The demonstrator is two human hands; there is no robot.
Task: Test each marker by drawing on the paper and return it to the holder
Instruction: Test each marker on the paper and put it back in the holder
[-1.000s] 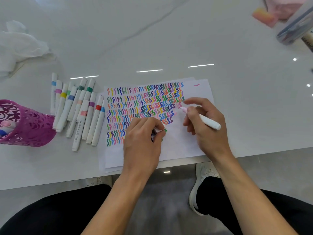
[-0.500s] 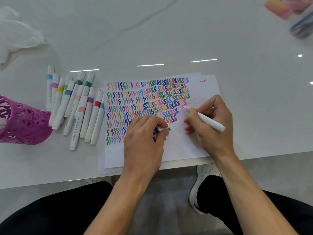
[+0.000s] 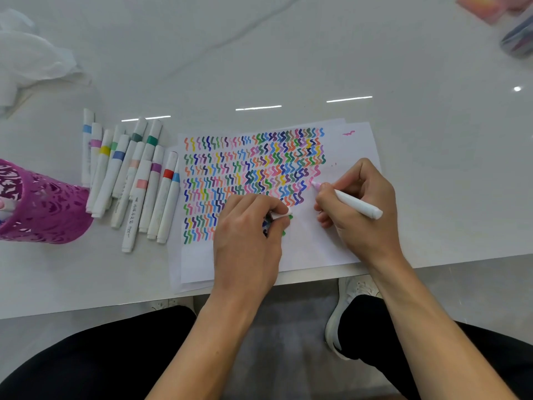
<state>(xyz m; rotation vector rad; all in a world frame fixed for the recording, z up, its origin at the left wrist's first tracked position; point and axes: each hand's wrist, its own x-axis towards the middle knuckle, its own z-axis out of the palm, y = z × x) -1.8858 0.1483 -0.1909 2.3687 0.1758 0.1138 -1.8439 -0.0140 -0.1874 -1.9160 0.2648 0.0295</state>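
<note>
A white sheet of paper (image 3: 311, 249) lies at the table's near edge, covered in rows of coloured squiggles. My right hand (image 3: 360, 209) grips a white marker (image 3: 356, 204) whose pink tip touches the paper at the right end of the squiggles. My left hand (image 3: 248, 241) rests on the paper and pinches a small white marker cap (image 3: 281, 215). Several capped markers (image 3: 135, 174) lie side by side to the left of the paper. The magenta cut-out holder (image 3: 40, 209) stands at the left edge with a few markers inside.
Crumpled white plastic (image 3: 28, 56) lies at the far left. A blurred clear container (image 3: 519, 33) and a pink object (image 3: 484, 4) sit at the far right corner. The table edge (image 3: 86, 307) runs just beyond my knees.
The pink tip has moved down the paper, leaving a new pink squiggle at the right end of the rows. My left hand has stayed put with the cap.
</note>
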